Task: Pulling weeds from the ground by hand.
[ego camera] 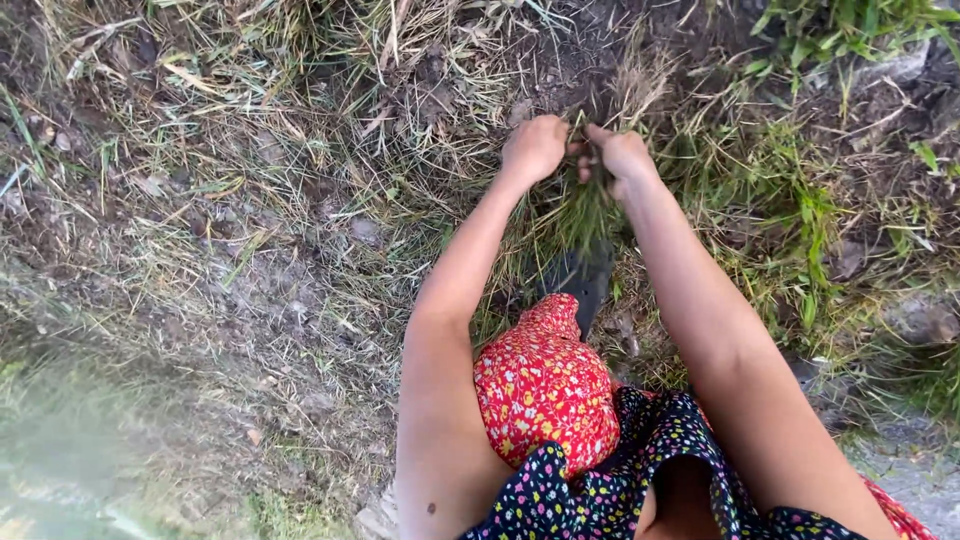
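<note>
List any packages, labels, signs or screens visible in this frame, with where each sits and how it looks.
None in view: only grass, bare soil and stones.
Left hand and right hand both grip the grass tuft.
Below them: a dark sandal and red flowered cloth.

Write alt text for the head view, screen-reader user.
Seen from above, a person's left hand and right hand both grip a tuft of green grass on bare soil strewn with dry straw. A dark sandal sits below the tuft, and a knee in red floral fabric shows between the arms.
</note>
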